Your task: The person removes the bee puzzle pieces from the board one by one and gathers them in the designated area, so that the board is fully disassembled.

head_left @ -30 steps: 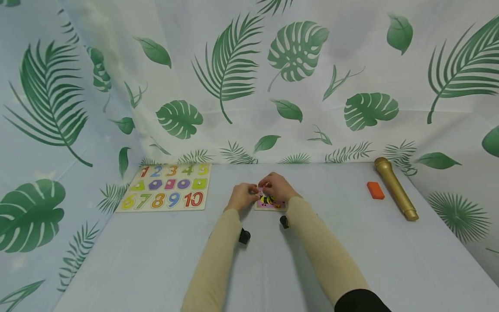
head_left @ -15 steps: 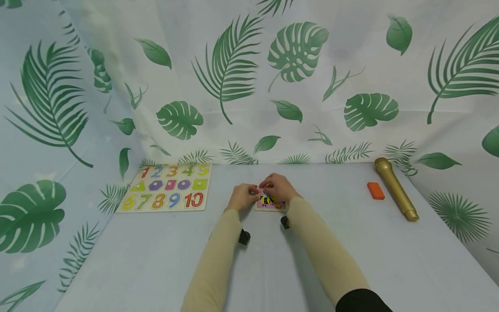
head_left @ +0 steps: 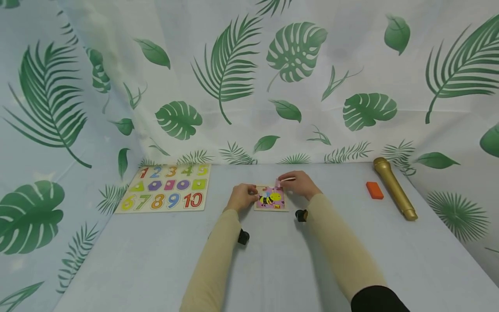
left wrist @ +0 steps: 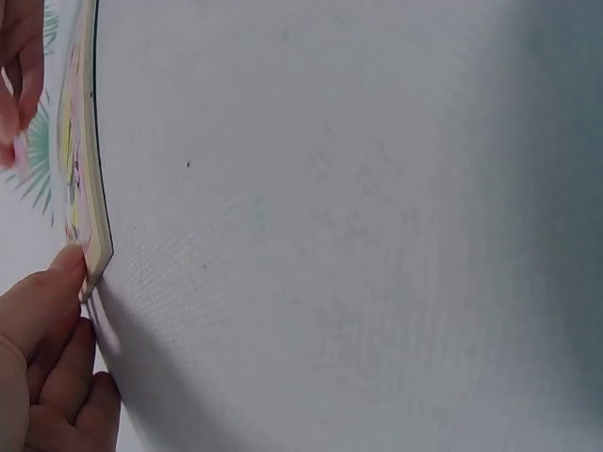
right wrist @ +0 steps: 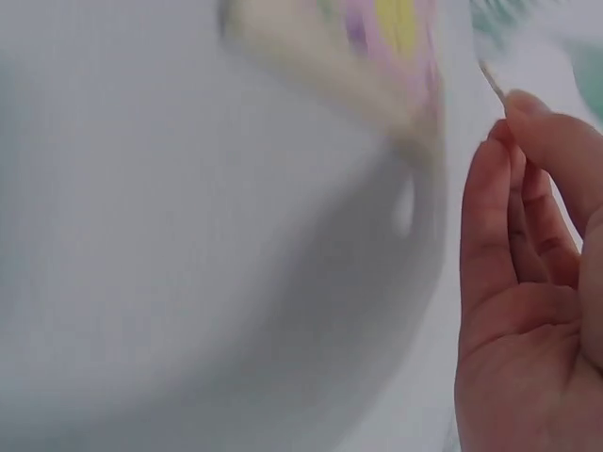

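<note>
A small square bee jigsaw puzzle (head_left: 272, 200), pink and purple with a yellow-and-black bee, lies flat on the table in the head view. My left hand (head_left: 241, 197) holds it by its left edge. In the left wrist view the thumb (left wrist: 66, 259) presses on a corner of the board, with the other fingers curled beside and below. Past the puzzle's far right corner, my right hand (head_left: 301, 184) pinches a small pink puzzle piece (head_left: 277, 183) between thumb and fingertips. The right wrist view shows that piece (right wrist: 492, 83) edge-on, as a thin sliver.
A number-and-shape puzzle board (head_left: 163, 188) lies at the back left. Towards the right are an orange block (head_left: 375, 190) and a gold microphone (head_left: 395, 189). Leaf-printed cloth (head_left: 241, 86) hangs behind the pale table (head_left: 265, 260) and along its sides.
My right hand has moved right and off the bee puzzle, with a pink piece now in its fingertips. More of the bee picture shows. My left hand has stayed at the left edge.
</note>
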`<state>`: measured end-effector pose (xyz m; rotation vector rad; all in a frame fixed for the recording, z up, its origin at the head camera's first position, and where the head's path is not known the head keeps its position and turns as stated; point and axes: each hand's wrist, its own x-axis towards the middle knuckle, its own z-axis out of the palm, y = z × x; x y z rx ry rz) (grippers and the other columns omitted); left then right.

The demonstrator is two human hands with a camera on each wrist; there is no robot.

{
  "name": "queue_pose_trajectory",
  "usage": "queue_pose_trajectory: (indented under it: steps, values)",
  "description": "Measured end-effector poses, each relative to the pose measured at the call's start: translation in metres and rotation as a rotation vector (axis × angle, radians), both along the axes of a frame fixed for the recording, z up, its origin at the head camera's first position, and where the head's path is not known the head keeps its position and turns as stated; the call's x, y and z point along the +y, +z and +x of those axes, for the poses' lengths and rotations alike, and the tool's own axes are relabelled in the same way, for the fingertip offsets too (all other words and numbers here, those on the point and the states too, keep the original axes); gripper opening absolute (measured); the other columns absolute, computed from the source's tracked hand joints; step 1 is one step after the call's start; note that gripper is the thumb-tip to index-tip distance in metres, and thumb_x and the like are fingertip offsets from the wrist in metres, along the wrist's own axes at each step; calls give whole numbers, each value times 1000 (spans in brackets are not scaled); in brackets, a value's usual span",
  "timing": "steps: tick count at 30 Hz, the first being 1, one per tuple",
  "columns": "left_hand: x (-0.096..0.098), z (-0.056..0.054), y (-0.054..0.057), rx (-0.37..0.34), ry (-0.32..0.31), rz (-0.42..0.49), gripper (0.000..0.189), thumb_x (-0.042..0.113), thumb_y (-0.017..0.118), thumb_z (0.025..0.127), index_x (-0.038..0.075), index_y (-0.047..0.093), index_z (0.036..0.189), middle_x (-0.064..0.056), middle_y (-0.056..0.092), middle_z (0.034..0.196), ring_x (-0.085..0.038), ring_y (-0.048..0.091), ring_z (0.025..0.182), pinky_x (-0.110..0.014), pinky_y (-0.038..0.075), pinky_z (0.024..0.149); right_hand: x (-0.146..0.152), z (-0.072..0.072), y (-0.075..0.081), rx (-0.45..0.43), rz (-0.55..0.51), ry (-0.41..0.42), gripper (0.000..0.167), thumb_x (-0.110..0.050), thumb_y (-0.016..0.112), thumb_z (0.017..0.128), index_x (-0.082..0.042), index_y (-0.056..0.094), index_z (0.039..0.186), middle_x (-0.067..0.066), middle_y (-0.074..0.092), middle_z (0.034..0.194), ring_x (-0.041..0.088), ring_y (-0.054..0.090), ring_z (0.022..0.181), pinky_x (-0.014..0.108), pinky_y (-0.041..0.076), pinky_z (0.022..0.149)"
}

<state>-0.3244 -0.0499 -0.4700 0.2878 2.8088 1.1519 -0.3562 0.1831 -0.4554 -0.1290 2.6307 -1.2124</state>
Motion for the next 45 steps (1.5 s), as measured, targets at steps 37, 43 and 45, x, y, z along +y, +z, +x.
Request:
queue_pose_trajectory:
  steps: [37, 43, 45]
  values:
    - [1, 3, 2, -7, 4, 8, 17, 11, 72, 89, 2, 73, 103, -7, 63, 130, -25, 54, 126, -38, 42, 107, 54, 0, -15, 105, 171, -29, 27, -17, 65, 95, -1, 67, 117, 20, 58, 121, 35, 52, 110, 51, 42, 100]
    - [0, 5, 3, -6, 2, 18, 18, 11, 71, 90, 2, 73, 105, -7, 63, 131, -25, 54, 125, -38, 43, 106, 51, 0, -15, 110, 182, -43, 27, -17, 64, 95, -1, 67, 116, 20, 59, 118, 34, 53, 108, 51, 43, 99]
    - [0, 4, 2, -5, 2, 17, 18, 11, 71, 90, 2, 73, 105, -7, 62, 131, -25, 54, 125, -38, 44, 105, 50, 0, -15, 109, 183, -53, 26, -17, 64, 95, -1, 67, 115, 19, 59, 116, 33, 53, 107, 50, 43, 98]
